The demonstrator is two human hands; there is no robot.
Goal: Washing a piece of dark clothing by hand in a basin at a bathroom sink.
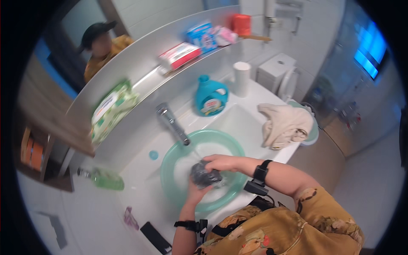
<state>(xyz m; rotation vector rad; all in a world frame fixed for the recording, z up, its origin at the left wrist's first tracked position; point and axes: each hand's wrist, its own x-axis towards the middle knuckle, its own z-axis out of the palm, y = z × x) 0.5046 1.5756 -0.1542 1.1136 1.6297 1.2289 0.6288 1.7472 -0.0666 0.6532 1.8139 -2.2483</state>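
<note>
A dark grey, wet bundle [203,175], cloth by its look, is between my two hands over the basin. My left hand [198,192] grips it from below and the near side. From the right, my right hand [222,162] closes its fingers on the bundle's upper edge. Under both hands sits a round mint-green basin [166,187] with whitish, sudsy water inside. The chrome faucet [172,123] reaches over the basin's far rim, and a thin stream seems to run from it toward the bundle.
Behind the basin stand a teal detergent bottle [211,97] and a white cylinder [242,79]. A beige cloth [284,126] hangs at the counter's right edge. On the left lie a green bottle [106,179], a phone [155,238] and a small purple cloth [131,218]. A shelf holds packages [179,56].
</note>
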